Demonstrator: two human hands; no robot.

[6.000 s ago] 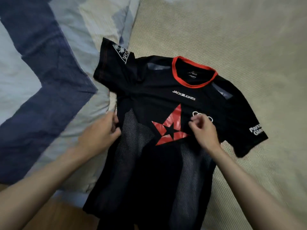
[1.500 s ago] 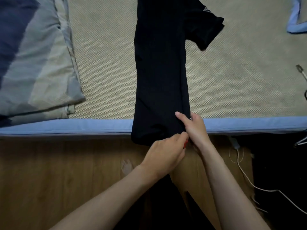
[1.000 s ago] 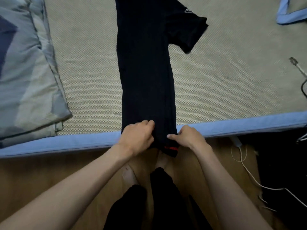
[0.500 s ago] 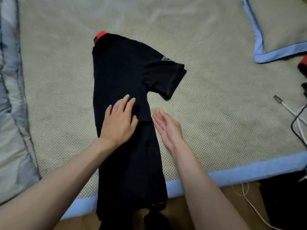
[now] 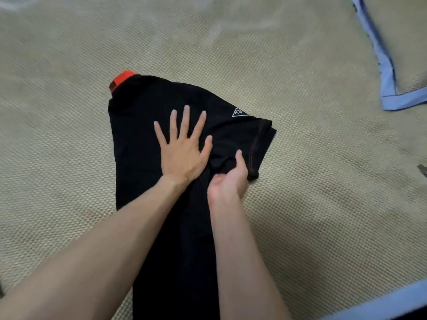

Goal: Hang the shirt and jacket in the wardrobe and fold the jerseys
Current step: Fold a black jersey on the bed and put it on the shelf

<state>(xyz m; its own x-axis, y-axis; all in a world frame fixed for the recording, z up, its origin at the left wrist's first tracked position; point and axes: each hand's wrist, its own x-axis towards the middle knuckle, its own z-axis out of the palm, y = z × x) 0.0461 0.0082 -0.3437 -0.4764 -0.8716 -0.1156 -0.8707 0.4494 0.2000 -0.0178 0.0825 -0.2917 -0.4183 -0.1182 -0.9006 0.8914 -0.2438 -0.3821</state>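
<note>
A black jersey [image 5: 138, 125] with a red collar [image 5: 121, 79] lies folded lengthwise on the beige woven mat [image 5: 312, 181]. Its collar points away from me. One sleeve [image 5: 256, 135] with a white triangle logo sticks out to the right. My left hand [image 5: 182, 146] lies flat on the jersey's chest area with fingers spread. My right hand [image 5: 228, 179] is beside it, thumb up, with fingers curled into the fabric under the sleeve's armpit.
A beige pillow with blue trim [image 5: 390, 65] sits at the top right. The mat's blue border [image 5: 381, 303] runs along the bottom right corner. A small dark plug tip [image 5: 422, 169] shows at the right edge.
My view and both hands have moved up the jersey toward the sleeve. My left hand has spread flat higher up; my right hand has gone from open beside the jersey to gripping the cloth at the sleeve.
</note>
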